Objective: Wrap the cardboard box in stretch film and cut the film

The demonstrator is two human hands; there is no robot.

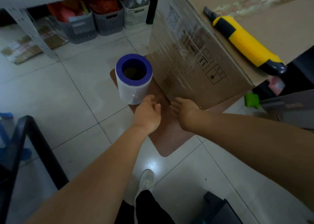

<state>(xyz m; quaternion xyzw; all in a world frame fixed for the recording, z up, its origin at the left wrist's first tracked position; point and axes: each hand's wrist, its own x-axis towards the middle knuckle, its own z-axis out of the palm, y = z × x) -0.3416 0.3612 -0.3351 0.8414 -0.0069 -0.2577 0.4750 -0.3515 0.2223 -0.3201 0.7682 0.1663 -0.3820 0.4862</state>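
In the frame's middle, the film roll (pixel 133 78) stands beside the wrapped cardboard box (pixel 195 57). Left hand (pixel 147 112) and right hand (pixel 184 109), fingers loose, hold nothing. Next probably: take the knife (pixel 244 41), upper right, and cut.

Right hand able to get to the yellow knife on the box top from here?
Probably yes: the right hand is low at the cardboard box base, empty, and the yellow knife lies uncovered on top, nothing between.

left hand (pixel 147 112) loosely curled, right hand (pixel 186 110) flat
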